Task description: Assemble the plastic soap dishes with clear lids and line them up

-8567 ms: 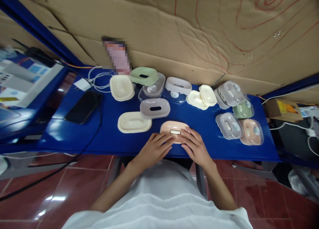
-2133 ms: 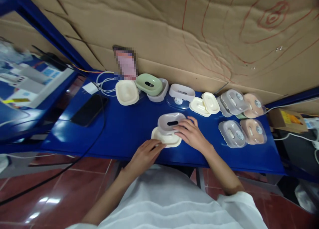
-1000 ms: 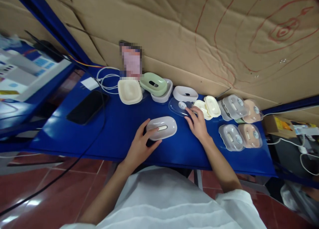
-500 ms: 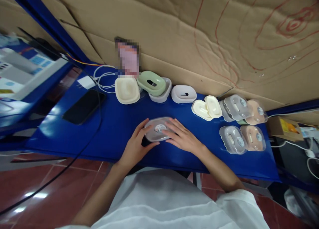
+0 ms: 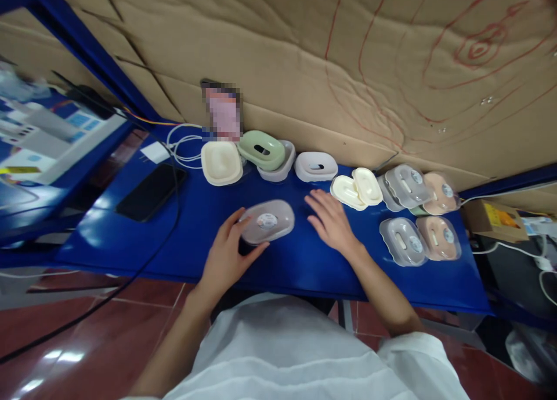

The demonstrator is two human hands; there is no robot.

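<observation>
My left hand (image 5: 226, 252) grips the near left side of a grey soap box with a clear lid (image 5: 267, 221), holding it just above the blue table (image 5: 195, 226). My right hand (image 5: 331, 220) lies open to the right of the box, fingers spread and apart from it. A white box part (image 5: 315, 166) sits beyond my right hand. Two cream trays (image 5: 357, 188) lie to the right of my right hand.
Several lidded soap boxes (image 5: 418, 214) are grouped at the right. A cream tray (image 5: 221, 162), a green part (image 5: 261, 149) on a grey base stand at the back by the cardboard wall. A black phone (image 5: 150, 191), white cables and a charger lie at the left.
My right hand has come off the lid and moved right, open. My left hand keeps hold of the lidded grey box, which has lifted and tilted slightly.
</observation>
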